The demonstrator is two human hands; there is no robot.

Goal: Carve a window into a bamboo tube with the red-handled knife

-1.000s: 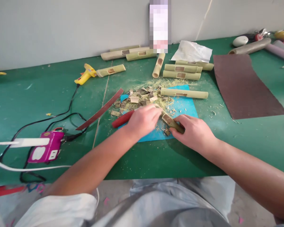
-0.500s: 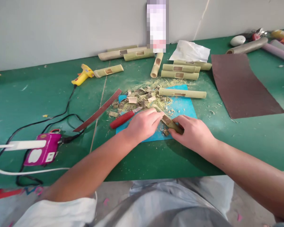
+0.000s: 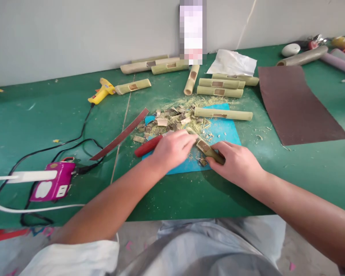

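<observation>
A bamboo tube with a rectangular window cut in its side lies slantwise between my hands, over a blue sheet. My left hand is closed round its far end, fingers pinched together. At the near end, my right hand grips the tube between thumb and fingers. A red-handled knife rests beside my left hand, which hides part of it. Bamboo chips and shavings are heaped just beyond. Another cut bamboo tube lies across the sheet's far side.
Several windowed bamboo tubes lie farther back, near white paper. Brown sandpaper is at right, a sandpaper strip at left. A yellow glue gun trails its cord to a purple power adapter. A blurred phone-like object stands against the wall.
My left hand has shifted slightly along the tube and covers more of the knife's blade end. More of the tube's window shows. My right hand keeps its grip.
</observation>
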